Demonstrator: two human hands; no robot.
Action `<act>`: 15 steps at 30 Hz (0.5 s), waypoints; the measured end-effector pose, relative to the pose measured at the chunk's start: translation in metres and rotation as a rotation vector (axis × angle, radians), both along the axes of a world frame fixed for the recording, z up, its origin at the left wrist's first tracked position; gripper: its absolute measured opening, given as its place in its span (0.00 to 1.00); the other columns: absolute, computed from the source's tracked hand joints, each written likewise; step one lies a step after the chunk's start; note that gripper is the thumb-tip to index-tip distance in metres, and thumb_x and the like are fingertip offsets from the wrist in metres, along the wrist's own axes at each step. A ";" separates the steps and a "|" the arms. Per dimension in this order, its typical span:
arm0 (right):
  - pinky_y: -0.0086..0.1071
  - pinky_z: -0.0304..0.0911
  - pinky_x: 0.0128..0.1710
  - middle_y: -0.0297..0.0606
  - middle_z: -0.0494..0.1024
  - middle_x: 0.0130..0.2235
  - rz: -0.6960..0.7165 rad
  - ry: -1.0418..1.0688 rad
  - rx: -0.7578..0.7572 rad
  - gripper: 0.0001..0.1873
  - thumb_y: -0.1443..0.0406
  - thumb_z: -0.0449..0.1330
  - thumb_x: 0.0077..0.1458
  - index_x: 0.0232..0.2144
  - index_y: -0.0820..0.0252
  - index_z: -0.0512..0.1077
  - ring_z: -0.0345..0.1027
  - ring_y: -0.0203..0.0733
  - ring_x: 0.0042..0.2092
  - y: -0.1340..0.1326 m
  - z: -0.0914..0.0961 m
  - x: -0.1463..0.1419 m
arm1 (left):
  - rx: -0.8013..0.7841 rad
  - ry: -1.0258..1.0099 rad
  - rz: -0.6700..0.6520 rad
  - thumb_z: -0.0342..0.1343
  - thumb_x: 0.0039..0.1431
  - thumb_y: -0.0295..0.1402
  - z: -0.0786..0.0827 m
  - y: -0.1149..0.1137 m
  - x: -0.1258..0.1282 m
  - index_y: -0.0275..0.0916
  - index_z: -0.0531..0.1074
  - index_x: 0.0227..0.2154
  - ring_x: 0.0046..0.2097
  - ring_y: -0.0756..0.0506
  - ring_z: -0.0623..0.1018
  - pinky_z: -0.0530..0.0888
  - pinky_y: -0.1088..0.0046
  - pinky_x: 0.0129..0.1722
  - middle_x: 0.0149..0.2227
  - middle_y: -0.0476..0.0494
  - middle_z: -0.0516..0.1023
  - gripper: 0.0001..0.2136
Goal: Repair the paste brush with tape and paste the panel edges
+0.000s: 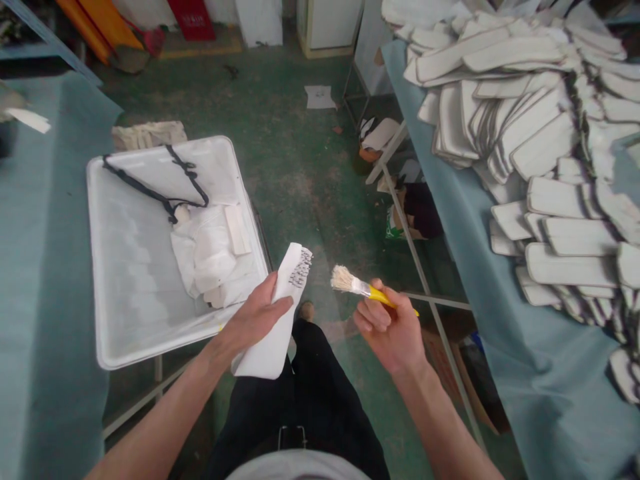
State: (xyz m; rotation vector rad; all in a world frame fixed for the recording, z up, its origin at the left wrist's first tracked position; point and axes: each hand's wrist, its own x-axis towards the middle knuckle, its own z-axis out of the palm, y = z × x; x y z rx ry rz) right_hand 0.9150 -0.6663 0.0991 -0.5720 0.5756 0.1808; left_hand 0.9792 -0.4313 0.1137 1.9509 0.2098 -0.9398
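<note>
My left hand [259, 310] is closed around a flat white padded strip [273, 343] with rounded corners. Rows of short dark marks cover the strip's upper end; whether they are stitches or bristles I cannot tell. In my right hand [387, 327] is a paintbrush [350, 281] with a yellow handle, a metal ferrule and pale, splayed bristles. The bristles point left toward the strip, with a gap between them. Both hands are held above the floor, in front of my dark trousers.
On the left stands a large white bin [125, 267] with white pieces and a dark strap inside. At right, a blue-covered table [450, 220] bears heaps of similar white strips [500, 127]. Another blue-covered surface [55, 267] runs along the left. A paper sheet [320, 97] lies on the green floor.
</note>
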 end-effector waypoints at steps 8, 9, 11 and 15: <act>0.19 0.58 0.21 0.17 0.45 0.18 -0.096 0.038 0.335 0.06 0.65 0.71 0.55 0.32 0.55 0.76 0.40 0.30 0.19 0.002 -0.006 -0.011 | -0.090 -0.012 -0.013 0.56 0.59 0.42 0.022 -0.013 -0.007 0.37 0.71 0.55 0.52 0.34 0.80 0.76 0.57 0.53 0.49 0.38 0.82 0.23; 0.18 0.58 0.21 0.17 0.45 0.18 -0.096 0.036 0.341 0.06 0.65 0.71 0.55 0.32 0.55 0.77 0.40 0.30 0.19 0.001 -0.007 -0.010 | -0.104 -0.008 -0.017 0.56 0.60 0.42 0.023 -0.014 -0.008 0.36 0.71 0.55 0.52 0.34 0.79 0.76 0.56 0.53 0.50 0.38 0.82 0.23; 0.19 0.58 0.21 0.18 0.45 0.18 -0.093 0.033 0.323 0.05 0.65 0.71 0.55 0.32 0.55 0.76 0.41 0.30 0.19 0.000 -0.008 -0.009 | -0.136 0.006 -0.022 0.56 0.60 0.42 0.026 -0.016 -0.011 0.37 0.70 0.55 0.52 0.34 0.79 0.75 0.56 0.54 0.50 0.38 0.81 0.23; 0.21 0.59 0.21 0.19 0.45 0.19 -0.081 0.025 0.191 0.05 0.63 0.69 0.56 0.32 0.53 0.76 0.40 0.32 0.20 0.001 -0.007 -0.007 | -0.171 0.002 -0.033 0.56 0.61 0.39 0.027 -0.020 -0.016 0.38 0.70 0.54 0.54 0.35 0.78 0.73 0.56 0.57 0.51 0.39 0.81 0.20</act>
